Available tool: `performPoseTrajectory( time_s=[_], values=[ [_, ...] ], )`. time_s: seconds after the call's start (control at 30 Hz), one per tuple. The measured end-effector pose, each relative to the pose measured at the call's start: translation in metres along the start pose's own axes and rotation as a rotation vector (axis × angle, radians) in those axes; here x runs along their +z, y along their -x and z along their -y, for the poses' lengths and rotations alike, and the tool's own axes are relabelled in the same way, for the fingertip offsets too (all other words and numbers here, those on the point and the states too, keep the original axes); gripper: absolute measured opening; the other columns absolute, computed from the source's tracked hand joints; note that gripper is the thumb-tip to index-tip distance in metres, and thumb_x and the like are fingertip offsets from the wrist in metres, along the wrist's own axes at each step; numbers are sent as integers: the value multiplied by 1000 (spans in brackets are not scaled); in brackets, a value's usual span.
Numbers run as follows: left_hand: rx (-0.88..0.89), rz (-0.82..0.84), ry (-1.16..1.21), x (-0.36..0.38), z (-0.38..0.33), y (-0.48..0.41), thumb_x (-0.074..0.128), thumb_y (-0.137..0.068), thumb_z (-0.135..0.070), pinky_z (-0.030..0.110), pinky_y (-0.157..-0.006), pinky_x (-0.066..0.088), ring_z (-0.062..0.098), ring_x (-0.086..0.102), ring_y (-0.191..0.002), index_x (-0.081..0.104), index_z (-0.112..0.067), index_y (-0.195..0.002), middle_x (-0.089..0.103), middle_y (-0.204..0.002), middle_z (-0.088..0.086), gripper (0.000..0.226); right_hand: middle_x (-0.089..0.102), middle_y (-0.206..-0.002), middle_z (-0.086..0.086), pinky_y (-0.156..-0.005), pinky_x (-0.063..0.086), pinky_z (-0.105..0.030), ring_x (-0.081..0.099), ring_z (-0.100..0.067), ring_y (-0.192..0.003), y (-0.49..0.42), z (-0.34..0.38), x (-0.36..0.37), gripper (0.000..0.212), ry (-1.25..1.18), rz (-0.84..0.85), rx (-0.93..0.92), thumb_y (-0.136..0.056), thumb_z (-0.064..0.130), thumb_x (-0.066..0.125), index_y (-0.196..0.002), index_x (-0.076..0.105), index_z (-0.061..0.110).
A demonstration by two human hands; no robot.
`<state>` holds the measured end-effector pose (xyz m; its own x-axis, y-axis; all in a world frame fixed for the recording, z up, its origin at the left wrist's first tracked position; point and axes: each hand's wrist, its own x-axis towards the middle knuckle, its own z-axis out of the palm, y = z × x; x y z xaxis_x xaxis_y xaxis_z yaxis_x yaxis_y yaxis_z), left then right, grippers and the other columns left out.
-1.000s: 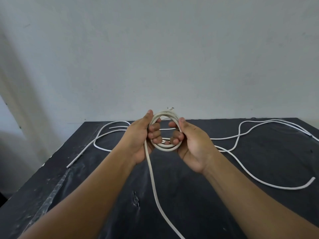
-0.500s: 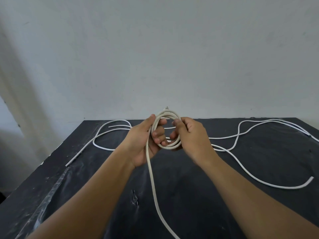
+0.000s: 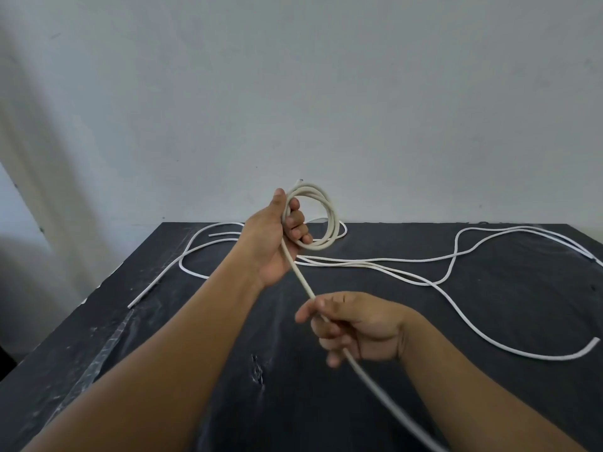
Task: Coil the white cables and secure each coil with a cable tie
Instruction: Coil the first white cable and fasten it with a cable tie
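Observation:
My left hand (image 3: 274, 243) grips a small coil of white cable (image 3: 328, 216), held upright above the far part of the black table (image 3: 489, 386). From the coil a straight run of the same cable (image 3: 301, 278) slants down toward me. My right hand (image 3: 355, 324) holds that run lower down, fingers curled round it, well below and nearer than the coil. The cable's tail (image 3: 391, 406) leaves the frame at the bottom. No cable tie is visible.
Other loose white cables (image 3: 456, 259) lie across the far half of the table, one end (image 3: 594, 342) curling at the right, another end (image 3: 143, 293) near the left edge. A pale wall (image 3: 326, 93) stands right behind the table.
My right hand has left the coil and slid down the free cable toward me. My left hand has raised the coil slightly and keeps holding it alone.

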<state>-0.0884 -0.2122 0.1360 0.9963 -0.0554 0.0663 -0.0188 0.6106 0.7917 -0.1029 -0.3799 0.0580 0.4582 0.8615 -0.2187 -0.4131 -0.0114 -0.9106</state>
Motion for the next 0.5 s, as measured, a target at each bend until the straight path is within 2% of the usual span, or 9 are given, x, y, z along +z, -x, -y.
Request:
performPoseTrajectory(
  time_s=[0.03, 0.07, 0.17, 0.27, 0.37, 0.43, 0.5],
  values=[
    [-2, 8, -4, -2, -1, 0, 34, -101, -41, 21, -46, 41, 9, 35, -41, 48, -16, -75, 35, -48, -6, 39, 38, -63, 4, -49, 44, -21, 32, -6, -49, 1, 0, -2, 26, -3, -51, 3, -87, 37, 60, -97, 65, 15],
    [-2, 12, -11, -5, -2, 0, 34, -101, -41, 21, -46, 41, 8, 34, -40, 48, -16, -76, 35, -48, -7, 38, 32, -61, 4, -43, 34, -17, 24, -5, -48, 2, 0, -6, 22, 3, -120, 0, -88, 36, 58, -90, 64, 15],
    [-13, 25, -54, -11, -4, 1, 34, -101, -41, 20, -43, 37, 6, 26, -37, 48, -15, -76, 29, -46, -8, 39, 29, -58, 4, -42, 19, -18, 19, -7, -48, 7, 3, -20, 27, 138, -315, -23, -85, 40, 58, -75, 57, 15],
    [-3, 34, -112, -12, -7, 2, 34, -101, -41, 20, -41, 35, 6, 24, -36, 49, -15, -77, 28, -46, -8, 38, 32, -55, 6, -43, 18, -20, 21, -7, -48, 14, 13, -40, 35, 382, -550, -22, -82, 47, 60, -74, 54, 14],
    [58, 10, -230, -16, -15, 1, 35, -101, -40, 22, -43, 35, 8, 24, -38, 50, -14, -78, 28, -48, -7, 38, 33, -54, 4, -42, 22, -22, 24, -9, -46, 28, 21, -63, 41, 675, -788, 64, -82, 53, 64, -70, 53, 15],
    [93, -18, -338, -20, -14, 0, 35, -101, -39, 25, -45, 35, 10, 25, -40, 51, -13, -79, 29, -49, -5, 38, 31, -53, 5, -39, 20, -21, 22, -8, -45, 33, 19, -75, 40, 531, -865, 47, -83, 49, 66, -69, 47, 16],
    [108, -32, -456, -22, -6, 0, 34, -102, -37, 27, -48, 35, 11, 26, -41, 51, -12, -79, 30, -49, -5, 38, 26, -51, 7, -36, 16, -18, 17, -6, -42, 30, 20, -79, 36, 185, -884, -63, -89, 39, 63, -67, 43, 18]
  ],
)
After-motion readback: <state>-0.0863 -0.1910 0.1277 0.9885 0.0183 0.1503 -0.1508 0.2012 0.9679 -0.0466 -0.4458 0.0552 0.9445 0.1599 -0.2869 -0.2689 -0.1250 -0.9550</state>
